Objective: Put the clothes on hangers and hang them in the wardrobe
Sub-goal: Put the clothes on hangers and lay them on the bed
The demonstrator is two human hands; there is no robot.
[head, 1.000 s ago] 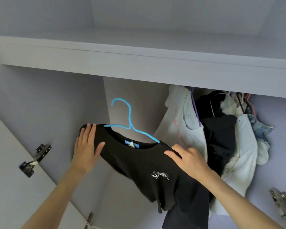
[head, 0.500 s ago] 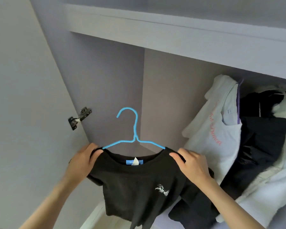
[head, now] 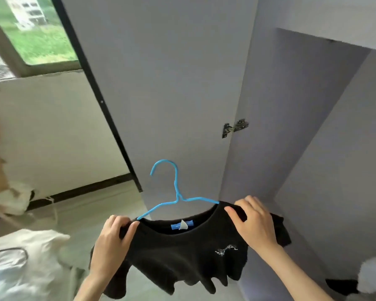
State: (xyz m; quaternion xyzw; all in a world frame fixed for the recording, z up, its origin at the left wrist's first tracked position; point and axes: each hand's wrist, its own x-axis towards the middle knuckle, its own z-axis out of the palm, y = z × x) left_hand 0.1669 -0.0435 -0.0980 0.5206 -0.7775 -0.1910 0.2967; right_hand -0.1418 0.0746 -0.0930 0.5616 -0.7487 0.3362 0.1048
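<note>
Gripping black T-shirt (head: 182,255), lower centre: my left hand (head: 111,240), right hand (head: 254,224) clamped its shoulders; blue hanger (head: 176,192) risked slipping out if tilted.

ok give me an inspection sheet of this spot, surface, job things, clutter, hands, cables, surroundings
surface: pale floor, partly bare
job's things: black t-shirt on blue hanger, hook free, not on any rail
clutter: white fabric pile lower left; white and dark clothes at lower right edge
grippers: left hand and right hand each grip a shirt shoulder
cables: nothing seen
surroundings: open wardrobe door with metal hinge; window upper left
</note>
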